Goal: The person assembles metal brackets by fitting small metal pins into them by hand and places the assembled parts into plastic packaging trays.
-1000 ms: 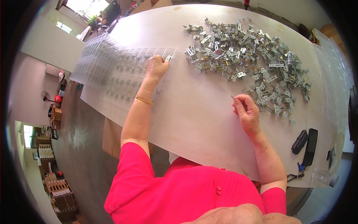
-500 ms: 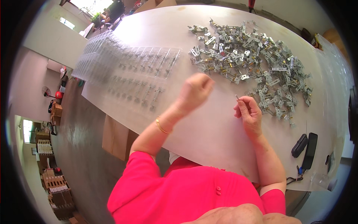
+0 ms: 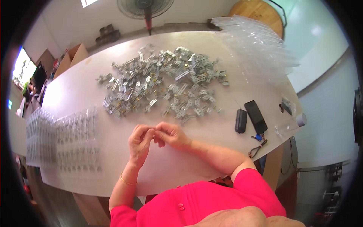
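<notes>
My left hand [image 3: 140, 143] and my right hand [image 3: 172, 136] meet fingertip to fingertip over the near part of the pale table, just in front of a heap of metal parts [image 3: 166, 77]. Both are closed in a pinch; whatever lies between the fingers is too small and too covered to make out. Small silvery brackets and strips make up the heap, some with brassy pieces. To the left, clear plastic trays [image 3: 39, 142] hold rows of similar small metal parts in their compartments.
Right of my hands lie a dark case [image 3: 240, 121], a black phone [image 3: 256, 116] and keys on a looped strap [image 3: 258, 147]. Clear plastic sheets or trays [image 3: 257, 49] cover the far right corner. A standing fan [image 3: 145, 7] is behind the table [image 3: 181, 162].
My hands were apart and have come together, the left no longer blurred. The view has swung right. A thin metal piece seen earlier in my right fingertips is now hidden.
</notes>
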A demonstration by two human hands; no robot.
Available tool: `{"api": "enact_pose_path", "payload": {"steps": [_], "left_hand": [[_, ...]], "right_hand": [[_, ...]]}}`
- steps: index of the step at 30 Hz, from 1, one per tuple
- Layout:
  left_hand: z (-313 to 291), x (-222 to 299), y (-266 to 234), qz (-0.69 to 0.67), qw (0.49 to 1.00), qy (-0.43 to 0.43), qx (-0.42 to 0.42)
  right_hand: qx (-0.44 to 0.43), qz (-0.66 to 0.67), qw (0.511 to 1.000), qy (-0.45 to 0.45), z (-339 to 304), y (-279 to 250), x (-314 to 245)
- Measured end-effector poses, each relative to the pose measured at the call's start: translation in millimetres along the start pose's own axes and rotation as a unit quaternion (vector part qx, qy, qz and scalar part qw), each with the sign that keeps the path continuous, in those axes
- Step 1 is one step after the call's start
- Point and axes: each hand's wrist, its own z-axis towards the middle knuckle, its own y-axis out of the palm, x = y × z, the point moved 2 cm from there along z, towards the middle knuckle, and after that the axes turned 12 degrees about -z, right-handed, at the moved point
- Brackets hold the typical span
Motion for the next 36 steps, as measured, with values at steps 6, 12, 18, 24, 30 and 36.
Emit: {"api": "enact_pose_path", "payload": {"steps": [6,12,18,24,30,36], "left_hand": [[0,-12,15,-0.077,0.99,-0.014,0.117],[-6,-21,51,-0.123,0.988,-0.094,0.022],[-20,-39,58,-0.051,0.988,-0.06,-0.133],[-17,-44,59,-0.052,0.985,-0.073,-0.148],[-18,-49,60,-0.059,0.982,-0.089,-0.155],[-18,-51,60,-0.046,0.983,-0.088,-0.152]], "right_hand": [[0.113,-0.116,0.987,0.005,-7,-3,-19],[0.259,-0.274,0.909,-0.181,-3,-44,-92],[0.43,-0.675,0.542,-0.255,-17,-199,-209],[0.486,-0.804,0.334,0.082,-80,-378,-252],[0.456,-0.805,0.298,0.234,-91,-414,-233],[0.333,-0.829,0.398,0.21,-76,-409,-244]]}}
